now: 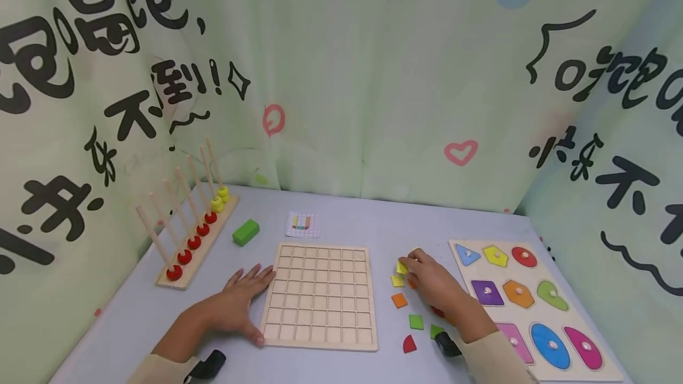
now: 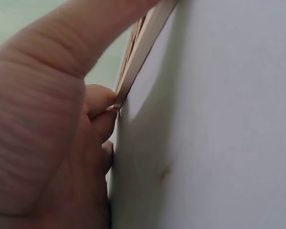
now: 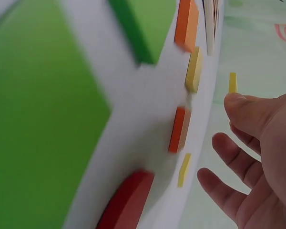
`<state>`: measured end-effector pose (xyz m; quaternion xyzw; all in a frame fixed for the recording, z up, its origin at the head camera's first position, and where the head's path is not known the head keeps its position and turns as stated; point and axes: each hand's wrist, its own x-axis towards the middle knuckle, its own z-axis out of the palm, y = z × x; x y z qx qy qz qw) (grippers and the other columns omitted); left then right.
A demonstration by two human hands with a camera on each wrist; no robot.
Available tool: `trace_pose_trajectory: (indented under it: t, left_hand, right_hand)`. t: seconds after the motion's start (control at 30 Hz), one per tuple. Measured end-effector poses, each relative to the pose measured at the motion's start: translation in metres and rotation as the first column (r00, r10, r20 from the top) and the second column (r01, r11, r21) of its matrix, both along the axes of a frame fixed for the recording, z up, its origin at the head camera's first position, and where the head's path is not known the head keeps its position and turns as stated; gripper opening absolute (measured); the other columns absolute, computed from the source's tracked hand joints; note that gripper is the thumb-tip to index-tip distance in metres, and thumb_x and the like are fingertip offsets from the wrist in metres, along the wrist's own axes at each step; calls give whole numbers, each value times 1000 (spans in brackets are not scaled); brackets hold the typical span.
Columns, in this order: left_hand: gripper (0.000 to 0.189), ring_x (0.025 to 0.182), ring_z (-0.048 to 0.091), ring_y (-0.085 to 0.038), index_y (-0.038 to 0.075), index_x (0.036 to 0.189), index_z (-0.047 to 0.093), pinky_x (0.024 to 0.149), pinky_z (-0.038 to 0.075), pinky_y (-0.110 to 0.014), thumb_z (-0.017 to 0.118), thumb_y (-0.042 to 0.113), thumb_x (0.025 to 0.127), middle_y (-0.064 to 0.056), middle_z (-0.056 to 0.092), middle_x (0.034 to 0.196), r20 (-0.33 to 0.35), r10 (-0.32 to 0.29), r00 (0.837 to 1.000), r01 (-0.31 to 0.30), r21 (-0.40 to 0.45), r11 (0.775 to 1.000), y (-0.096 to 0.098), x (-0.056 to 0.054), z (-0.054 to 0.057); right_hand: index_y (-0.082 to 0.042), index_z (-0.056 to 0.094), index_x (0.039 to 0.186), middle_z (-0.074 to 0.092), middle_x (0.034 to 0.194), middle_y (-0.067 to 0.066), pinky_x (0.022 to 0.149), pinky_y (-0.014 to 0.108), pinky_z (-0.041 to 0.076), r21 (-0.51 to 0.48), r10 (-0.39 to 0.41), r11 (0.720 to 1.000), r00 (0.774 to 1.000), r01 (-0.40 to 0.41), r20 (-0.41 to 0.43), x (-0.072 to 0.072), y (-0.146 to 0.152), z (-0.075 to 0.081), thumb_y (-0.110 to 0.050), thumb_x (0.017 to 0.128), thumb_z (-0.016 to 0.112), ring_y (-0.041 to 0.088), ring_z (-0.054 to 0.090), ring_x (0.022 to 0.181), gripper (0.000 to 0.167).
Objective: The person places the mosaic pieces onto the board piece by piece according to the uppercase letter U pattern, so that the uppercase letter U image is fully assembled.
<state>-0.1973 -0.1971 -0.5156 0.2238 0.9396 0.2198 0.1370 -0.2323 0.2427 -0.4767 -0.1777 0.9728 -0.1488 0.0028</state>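
Note:
My right hand (image 1: 434, 280) pinches a yellow tile (image 3: 232, 83) between thumb and finger, lifted off the table in the right wrist view. Beneath and around that hand lie loose tiles: a yellow square (image 1: 397, 281), an orange square (image 1: 399, 300), green pieces (image 1: 416, 322) and a red quarter-round piece (image 1: 409, 344). My left hand (image 1: 235, 301) lies spread at the left side of a wooden grid board (image 1: 320, 298), its thumb by the near left corner. In the left wrist view, thumb and fingers touch the board's edge (image 2: 145, 52). The grid's cells hold no tiles.
Behind the board lies a small pattern card (image 1: 303, 224), with a green block (image 1: 246, 233) to its left. A peg stand (image 1: 187, 274) with red and yellow beads stands at far left. At right lies a shape puzzle board (image 1: 498, 307) with knobbed pieces. Printed curtains surround the table.

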Motion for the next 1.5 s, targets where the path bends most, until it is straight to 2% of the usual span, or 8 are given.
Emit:
trace_pose_trajectory:
  t: [0.2, 0.33, 0.47, 0.73, 1.07, 1.5]
  left_hand:
    - [134, 147, 5, -32, 9, 154, 28, 113, -3, -56, 81, 73, 49, -4, 18, 161, -22, -61, 998, 62, 57, 996, 1, 2, 1]
    - [133, 147, 5, -33, 8, 154, 29, 113, -3, -57, 79, 75, 50, -4, 18, 161, -31, -95, 995, 96, 53, 994, 3, 3, 1]
    - [134, 147, 5, -31, 10, 154, 29, 114, -2, -56, 78, 77, 49, -2, 18, 161, -42, -81, 996, 83, 26, 996, 3, 2, 2]
    - [134, 147, 4, -30, 11, 154, 30, 114, -3, -56, 78, 77, 48, -2, 19, 161, -34, -57, 998, 58, 21, 998, -2, 2, 5]
    - [132, 148, 4, -31, 10, 154, 30, 114, -4, -55, 79, 75, 50, -1, 18, 161, -44, -54, 998, 55, 27, 998, -3, 1, 7]
    - [131, 147, 4, -32, 11, 154, 29, 113, -3, -56, 80, 74, 50, -2, 19, 161, -34, -31, 999, 32, 32, 999, -3, 2, 1]
  right_hand:
    - [-12, 62, 129, 53, 115, -4, 87, 33, 51, -9, 24, 1000, 999, -24, -32, 3, -18, -5, -10, 93, 68, 13, 55, 98, 37]
    - [-12, 63, 127, 53, 113, -4, 85, 30, 52, 13, 54, 999, 996, -53, -71, 5, -27, -5, -10, 90, 71, 11, 53, 96, 37]
    - [-12, 62, 127, 54, 114, -3, 88, 30, 51, 11, 92, 996, 991, -91, -97, 2, -40, -1, -10, 91, 70, 13, 54, 100, 37]
    - [-9, 60, 129, 52, 114, -2, 87, 32, 50, -18, 208, 977, 974, -211, -89, -8, -75, 6, -13, 94, 66, 12, 53, 101, 36]
    - [-9, 60, 125, 51, 112, -1, 83, 28, 49, 34, 369, 929, 917, -369, -147, -23, -105, 1, -14, 96, 63, 11, 53, 96, 29]
    - [-10, 58, 130, 50, 115, -1, 82, 24, 50, 60, 423, 906, 903, -420, -74, -34, -139, -1, -18, 99, 59, 9, 55, 94, 32]
